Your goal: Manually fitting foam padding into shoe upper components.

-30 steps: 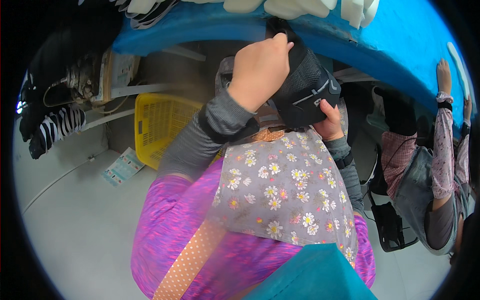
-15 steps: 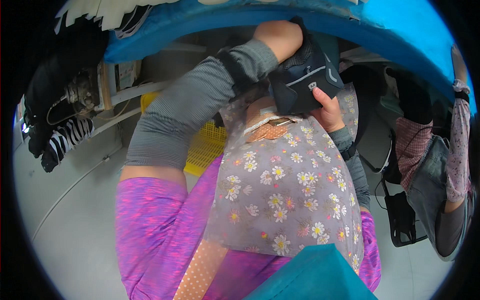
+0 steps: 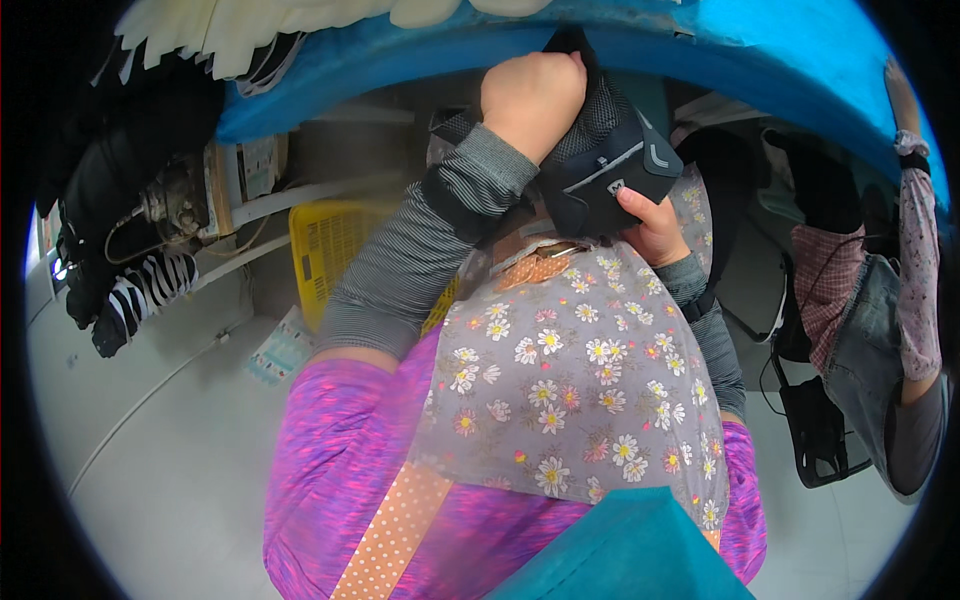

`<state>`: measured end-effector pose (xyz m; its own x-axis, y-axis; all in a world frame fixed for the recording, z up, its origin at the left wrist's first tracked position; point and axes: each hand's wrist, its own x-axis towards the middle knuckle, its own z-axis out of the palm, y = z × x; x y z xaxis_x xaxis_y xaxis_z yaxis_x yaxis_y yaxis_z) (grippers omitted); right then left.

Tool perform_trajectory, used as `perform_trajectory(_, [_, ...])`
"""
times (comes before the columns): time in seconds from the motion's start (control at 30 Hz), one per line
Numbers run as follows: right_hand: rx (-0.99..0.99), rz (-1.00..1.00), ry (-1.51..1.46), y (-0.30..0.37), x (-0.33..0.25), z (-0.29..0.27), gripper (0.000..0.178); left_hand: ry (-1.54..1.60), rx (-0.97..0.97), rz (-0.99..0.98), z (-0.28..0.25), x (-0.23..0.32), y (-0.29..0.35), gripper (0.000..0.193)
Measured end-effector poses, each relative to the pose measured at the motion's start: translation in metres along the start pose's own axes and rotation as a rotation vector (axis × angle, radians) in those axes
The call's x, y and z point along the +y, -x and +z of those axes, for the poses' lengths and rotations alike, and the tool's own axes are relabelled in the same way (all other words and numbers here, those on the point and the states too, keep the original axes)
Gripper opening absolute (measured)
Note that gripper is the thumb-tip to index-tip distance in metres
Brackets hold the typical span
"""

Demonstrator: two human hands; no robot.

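A dark glove [image 3: 612, 170] with black mesh, grey edging and a small badge is held over my lap, close to the table edge. My left hand [image 3: 533, 100] is closed in a fist around its black upper end, with the fingertips turned out of sight. Lower down on the right, my right hand [image 3: 655, 228] pinches the glove, thumb on top near the badge and fingers hidden underneath. Below both hands lies my grey flowered apron [image 3: 570, 380], with an orange dotted pocket [image 3: 540, 270] holding something only partly seen.
The blue-covered table [image 3: 400, 70] curves across the top, bearing white finger-shaped pieces [image 3: 235, 35]. A yellow crate [image 3: 325, 250] stands beneath. At left hang black and striped items [image 3: 150, 280]. A printed sheet [image 3: 282, 348] lies on the floor. Another person's arm [image 3: 915, 260] is at far right.
My left fist has shifted left and a little down, and my left elbow has come in toward my body. More of the yellow crate shows. My right hand keeps its hold.
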<state>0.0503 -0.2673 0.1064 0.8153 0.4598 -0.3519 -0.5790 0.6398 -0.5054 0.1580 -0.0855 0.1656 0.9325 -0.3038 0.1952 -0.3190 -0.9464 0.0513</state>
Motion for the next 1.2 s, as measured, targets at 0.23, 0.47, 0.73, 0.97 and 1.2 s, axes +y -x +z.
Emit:
perform_trajectory(0.23, [0.026, 0.056, 0.02, -0.011, 0.0, 0.0, 0.039, 0.255, -0.291, -0.218, 0.023, -0.014, 0.0, 0.049])
perform_trajectory(0.47, [0.073, 0.067, 0.12, -0.007, 0.0, 0.004, 0.039, 0.102, -0.355, 0.079, 0.046, -0.026, 0.004, 0.015])
perform_trajectory(0.73, [0.017, 0.132, 0.028, -0.008, 0.009, -0.014, 0.033, 0.142, -0.373, 0.014, 0.044, -0.023, 0.004, 0.025])
perform_trajectory(0.97, [0.004, 0.033, -0.069, -0.001, 0.001, 0.002, 0.031, 0.183, -0.285, -0.182, 0.013, -0.009, 0.002, 0.052])
perform_trajectory(1.2, [0.03, 0.119, 0.031, -0.002, 0.0, -0.004, 0.04, 0.26, -0.439, -0.145, 0.033, -0.012, 0.003, 0.033])
